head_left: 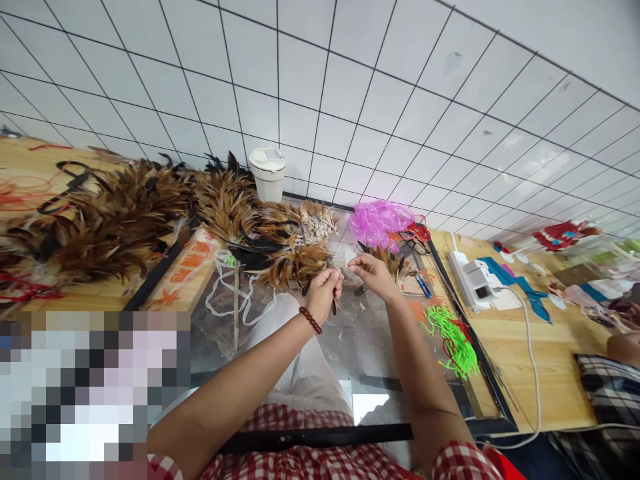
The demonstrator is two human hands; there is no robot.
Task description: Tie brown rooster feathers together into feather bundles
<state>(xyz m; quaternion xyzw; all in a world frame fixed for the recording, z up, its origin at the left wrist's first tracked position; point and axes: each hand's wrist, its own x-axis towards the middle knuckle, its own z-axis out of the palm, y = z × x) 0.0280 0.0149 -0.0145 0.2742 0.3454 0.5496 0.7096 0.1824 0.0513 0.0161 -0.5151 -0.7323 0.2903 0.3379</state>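
Observation:
My left hand [324, 291], with a dark red bead bracelet [311, 320] at the wrist, is closed in a pinch over the glass tabletop [367, 330]. Dark brown feather tips [335, 306] poke out below its fingers. Just right of it, thumb and forefinger of my right hand [373, 275] are pressed together; whatever lies between them is too fine to make out. A gap separates the two hands. Brown feather bundles [295, 263] lie against the left hand's far side. Behind the right hand is a smaller feather bunch [395, 261].
A white lidded cup [269, 175] stands by the tiled wall. Long feather strips [115, 213] cover the left side. Nearby are a pink plastic bag [377, 223], blue snips [424, 287], green cords [457, 343] and a power strip [470, 280]. Another person's plaid sleeve [610, 387] shows at right.

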